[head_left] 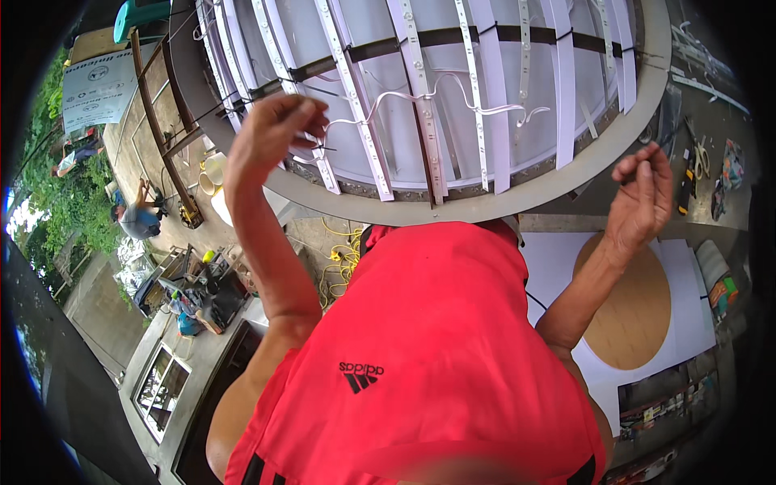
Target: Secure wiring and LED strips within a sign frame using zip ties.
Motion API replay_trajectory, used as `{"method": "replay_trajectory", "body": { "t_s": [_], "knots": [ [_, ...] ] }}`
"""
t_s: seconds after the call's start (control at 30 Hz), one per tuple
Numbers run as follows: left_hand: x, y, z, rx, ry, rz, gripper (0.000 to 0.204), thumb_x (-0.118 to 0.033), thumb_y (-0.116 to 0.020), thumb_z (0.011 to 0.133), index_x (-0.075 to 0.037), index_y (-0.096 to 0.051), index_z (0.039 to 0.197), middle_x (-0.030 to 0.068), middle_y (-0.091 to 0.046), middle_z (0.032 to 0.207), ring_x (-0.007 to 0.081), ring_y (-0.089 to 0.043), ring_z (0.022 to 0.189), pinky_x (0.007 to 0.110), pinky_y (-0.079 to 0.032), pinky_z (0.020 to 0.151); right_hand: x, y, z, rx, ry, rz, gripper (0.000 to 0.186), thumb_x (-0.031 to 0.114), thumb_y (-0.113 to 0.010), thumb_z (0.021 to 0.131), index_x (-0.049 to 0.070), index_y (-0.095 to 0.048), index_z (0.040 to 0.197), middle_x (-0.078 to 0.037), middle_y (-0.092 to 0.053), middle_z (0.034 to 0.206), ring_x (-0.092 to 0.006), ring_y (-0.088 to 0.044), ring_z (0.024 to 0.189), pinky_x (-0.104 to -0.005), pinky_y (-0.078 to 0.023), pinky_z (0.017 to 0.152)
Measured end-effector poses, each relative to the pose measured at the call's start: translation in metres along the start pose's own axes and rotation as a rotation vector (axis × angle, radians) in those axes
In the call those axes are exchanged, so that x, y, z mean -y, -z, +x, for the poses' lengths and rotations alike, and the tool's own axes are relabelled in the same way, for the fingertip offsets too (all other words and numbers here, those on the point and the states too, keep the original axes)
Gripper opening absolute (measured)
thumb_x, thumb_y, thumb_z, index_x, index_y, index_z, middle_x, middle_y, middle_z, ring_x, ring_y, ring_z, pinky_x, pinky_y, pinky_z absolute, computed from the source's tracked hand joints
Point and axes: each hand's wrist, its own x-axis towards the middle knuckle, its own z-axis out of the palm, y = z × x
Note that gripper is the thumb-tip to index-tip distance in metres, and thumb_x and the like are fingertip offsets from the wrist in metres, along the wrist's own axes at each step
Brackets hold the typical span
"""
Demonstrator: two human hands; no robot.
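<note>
A large round frame [533,208] holds white LED strips [410,73] on pale slats, crossed by a dark bar, with white wires looping between them and black ties on some slats. My left hand [279,129] is at the frame's left part, fingers curled beside a strip and a thin black tie; what it grips, if anything, I cannot make out. My right hand [643,190] is just off the frame's lower right rim, fingers bent together; any small thing in them is too small to name.
Scissors [699,158] and small tools lie at right, above a white board [695,307] bearing a brown disc [622,315]. Yellow cable [343,267] lies on the ground. At left are a crouching person [141,214], another person [73,162], metal rails [166,145] and piled items.
</note>
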Motion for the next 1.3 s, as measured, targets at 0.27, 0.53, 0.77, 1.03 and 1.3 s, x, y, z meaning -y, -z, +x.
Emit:
{"method": "replay_trajectory", "body": {
  "t_s": [0.27,0.53,0.77,1.03,1.3],
  "knots": [
    [0.111,-0.084,-0.021,0.023,0.153,0.135,0.036,-0.005,-0.051,0.094,0.009,-0.054,0.128,0.0191,-0.067,0.111,0.0207,-0.067,0.088,0.031,-0.056,0.078,-0.024,-0.031,-0.053,0.238,-0.264,0.105,0.022,0.0,-0.056,0.094,-0.006,-0.062,0.114,-0.01,-0.062,0.094,-0.0168,-0.061,0.076,-0.0299,-0.051,0.062],
    [0.137,-0.112,0.025,-0.116,0.151,-0.418,0.041,-0.008,-0.056,0.094,0.008,-0.051,0.131,0.0154,-0.063,0.119,0.0244,-0.065,0.101,0.034,-0.054,0.087,-0.023,-0.009,-0.054,0.267,-0.376,0.115,0.02,0.004,-0.059,0.094,-0.005,-0.064,0.111,-0.008,-0.064,0.091,-0.0139,-0.063,0.076,-0.0278,-0.053,0.064],
    [0.149,-0.123,0.05,-0.179,0.137,-0.55,0.037,-0.003,-0.059,0.091,0.005,-0.055,0.127,0.012,-0.065,0.111,0.0215,-0.064,0.097,0.033,-0.054,0.084,-0.03,0.0,-0.053,0.279,-0.374,0.116,0.018,0.003,-0.058,0.094,-0.005,-0.064,0.109,-0.007,-0.063,0.089,-0.0138,-0.063,0.076,-0.0265,-0.053,0.065],
    [0.15,-0.12,0.054,-0.185,0.142,-0.709,0.028,-0.003,-0.052,0.092,0.005,-0.06,0.117,0.0141,-0.067,0.106,0.0215,-0.065,0.095,0.035,-0.053,0.083,-0.029,-0.001,-0.042,0.29,-0.376,0.093,0.017,0.001,-0.056,0.095,-0.006,-0.063,0.109,-0.008,-0.061,0.093,-0.0138,-0.062,0.076,-0.0266,-0.052,0.065],
    [0.08,-0.097,-0.01,-0.019,0.194,0.031,0.03,-0.007,-0.05,0.095,0.005,-0.063,0.119,0.0122,-0.07,0.101,0.0206,-0.068,0.087,0.033,-0.056,0.077,-0.033,0.108,-0.012,-0.396,-0.032,-0.045,0.023,0.0,-0.054,0.094,-0.006,-0.06,0.116,-0.012,-0.064,0.099,-0.0171,-0.064,0.076,-0.0278,-0.053,0.064]
  ]
}}
